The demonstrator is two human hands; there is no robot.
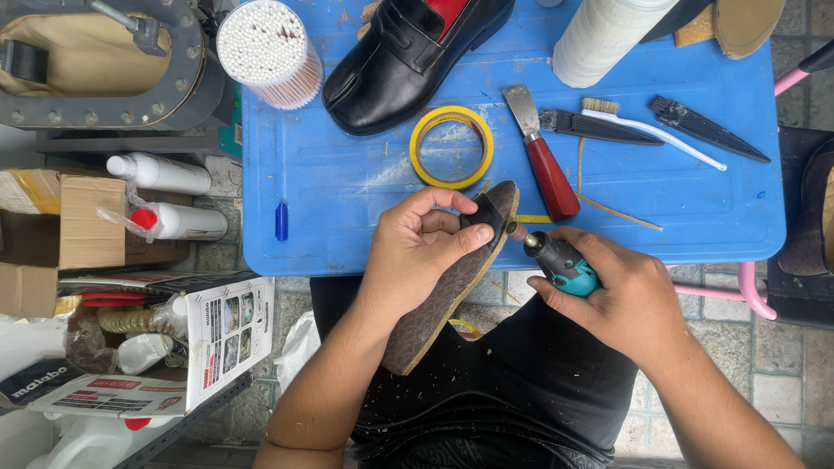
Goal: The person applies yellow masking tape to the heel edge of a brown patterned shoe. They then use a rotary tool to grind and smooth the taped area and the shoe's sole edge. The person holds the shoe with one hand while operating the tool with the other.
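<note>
Shoe sole [452, 278] is held on edge above the lap, just off the blue table [347, 174], pinched near its heel by the left hand [417, 252]. Rotary tool [556, 260] is gripped in the closed right hand [621, 300], tip at the sole's edge. Sole judged light, thin, flexible; best gripped close to the worked spot.

A brown cardboard box [82, 221] at left, a white printed carton [221, 334] below it

Two bare forearms, no sleeves showing. Left hand [415, 252] and right hand [627, 300] bare too: no gloves, rings or watch. Black clothing [521, 382] over lap and legs, speckled with pale dust and small shavings.
</note>
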